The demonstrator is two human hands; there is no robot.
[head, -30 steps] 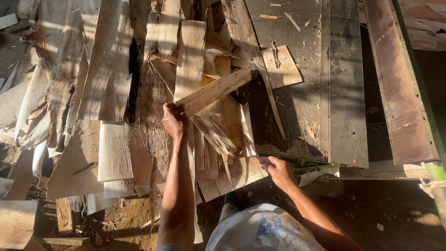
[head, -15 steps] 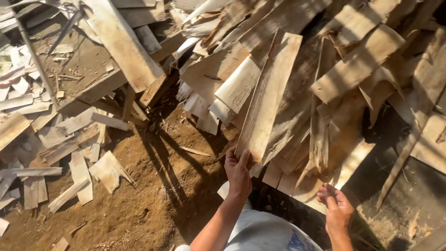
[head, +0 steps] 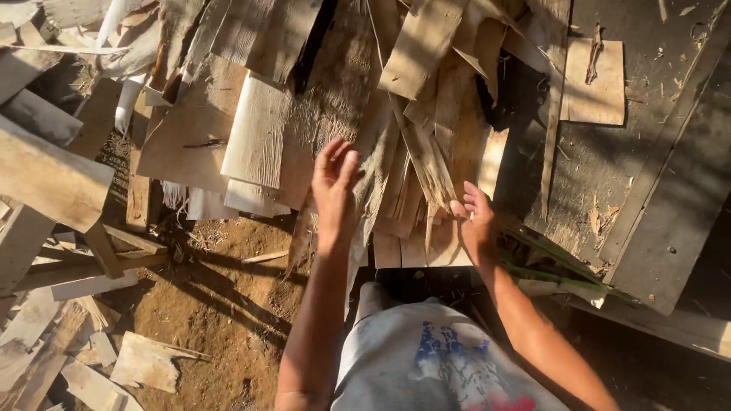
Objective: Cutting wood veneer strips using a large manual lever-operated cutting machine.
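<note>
- a heap of wood offcuts (head: 343, 114) covers the ground, thin split boards fanning toward the person.
- dark planks (head: 655, 175) lie at the right, a square scrap (head: 601, 84) on top.
- the left hand (head: 335, 186) hovers over the heap, grip released, fingers spread.
- the right hand (head: 476, 221) has its grip closed on a splintered strip (head: 430, 164) at the heap's near edge.

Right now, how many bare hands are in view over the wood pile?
2. The left hand is raised open above the thin wood strips, holding nothing. The right hand touches the strips' lower ends, its grip unclear. No other person's hands show.
</note>
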